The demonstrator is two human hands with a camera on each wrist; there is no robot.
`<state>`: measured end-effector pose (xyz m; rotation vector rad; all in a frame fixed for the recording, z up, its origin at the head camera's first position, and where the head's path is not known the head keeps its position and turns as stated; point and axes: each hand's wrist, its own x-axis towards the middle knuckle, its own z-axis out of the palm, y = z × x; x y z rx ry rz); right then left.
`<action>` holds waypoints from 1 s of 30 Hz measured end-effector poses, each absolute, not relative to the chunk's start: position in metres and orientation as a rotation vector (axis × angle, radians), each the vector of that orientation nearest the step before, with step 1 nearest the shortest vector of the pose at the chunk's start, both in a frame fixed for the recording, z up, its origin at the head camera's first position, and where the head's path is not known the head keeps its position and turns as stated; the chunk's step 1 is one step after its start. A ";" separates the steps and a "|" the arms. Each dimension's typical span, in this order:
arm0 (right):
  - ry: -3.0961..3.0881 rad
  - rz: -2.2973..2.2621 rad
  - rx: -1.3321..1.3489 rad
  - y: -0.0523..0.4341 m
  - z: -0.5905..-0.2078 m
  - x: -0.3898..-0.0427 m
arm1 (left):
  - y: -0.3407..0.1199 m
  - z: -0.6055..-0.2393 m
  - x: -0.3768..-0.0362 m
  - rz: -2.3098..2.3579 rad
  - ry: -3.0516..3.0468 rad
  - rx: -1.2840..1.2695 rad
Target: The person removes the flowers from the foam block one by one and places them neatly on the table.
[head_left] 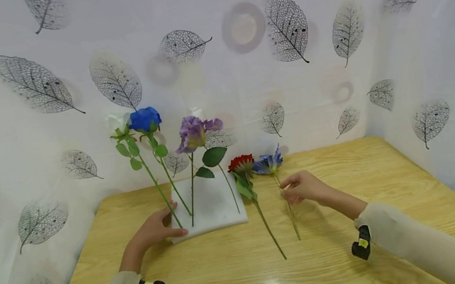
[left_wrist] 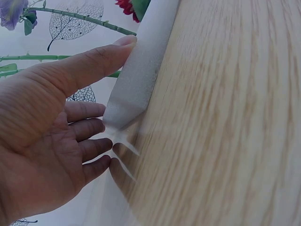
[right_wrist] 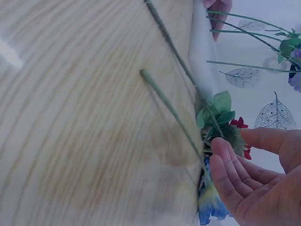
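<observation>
White rectangular foam block [head_left: 215, 202]: we're bracing left edge with left hand [head_left: 154, 232], fingers extended. Right hand [head_left: 305, 188], loosely open, we're hovering around stem of ruffled violet-blue artificial flower [head_left: 268, 163], lying right of block. Seemingly preparing pickup; next move probably needing stem pinch.

Foam [head_left: 214, 197]: white slab, flat on table [head_left: 334, 269]; left hand [head_left: 152, 232] at its left end, thumb on front edge. Four stems upright in it, slightly tilted: white rose [head_left: 118, 124], blue rose [head_left: 145, 120] just beside, purple blooms [head_left: 192, 135] overlapping. Red flower [head_left: 241, 164], leafy, lying right of foam, stem toward person. Violet-blue flower [head_left: 268, 163] lying beside it, right hand [head_left: 305, 188] at stem; contact unclear.
</observation>
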<state>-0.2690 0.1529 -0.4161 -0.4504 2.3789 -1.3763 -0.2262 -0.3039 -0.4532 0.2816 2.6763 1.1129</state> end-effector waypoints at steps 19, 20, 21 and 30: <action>2.241 -1.644 -0.558 0.093 -0.408 -0.285 | -0.305 -0.455 -0.228 1.110 2.681 0.269; 2.232 -1.656 -0.562 0.091 -0.409 -0.286 | -0.305 -0.455 -0.228 1.110 2.682 0.272; 2.223 -1.665 -0.565 0.088 -0.409 -0.287 | -0.305 -0.455 -0.228 1.112 2.683 0.276; 2.205 -1.682 -0.549 0.070 -0.411 -0.286 | -0.305 -0.456 -0.227 1.091 2.703 0.301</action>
